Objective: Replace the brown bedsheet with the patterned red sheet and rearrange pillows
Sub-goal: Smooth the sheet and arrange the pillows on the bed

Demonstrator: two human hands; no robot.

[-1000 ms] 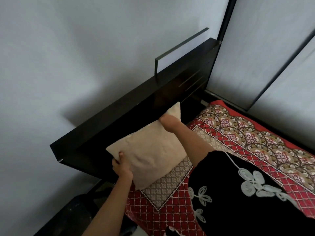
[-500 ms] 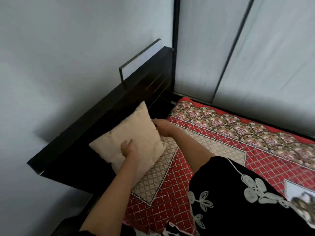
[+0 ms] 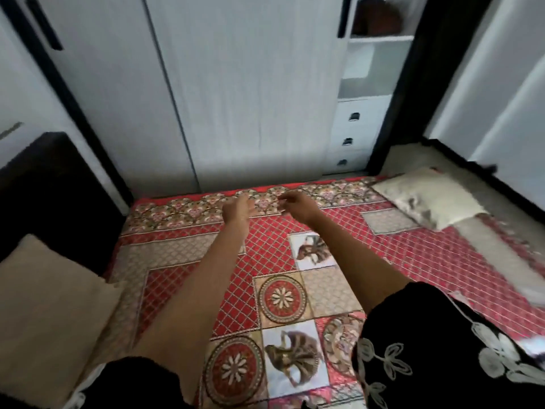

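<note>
Both hands reach empty over the red sheet (image 3: 413, 249), spread across the bed: the left hand (image 3: 237, 208) loosely open, the right hand (image 3: 296, 202) with fingers lightly curled, holding nothing. One pillow (image 3: 50, 314) leans at the bed's left edge, another (image 3: 427, 196) lies at its far right corner. Soft and light, that pillow should lift easily by two corners.

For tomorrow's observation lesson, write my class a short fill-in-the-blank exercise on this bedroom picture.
1. The patterned sheet on the bed is mainly ___ in colour.
2. The beige pillow leans against the dark ___.
3. The left hand and right hand hold ___.
4. The white drawers number ___.

Missing words: red; headboard; nothing; three
</note>
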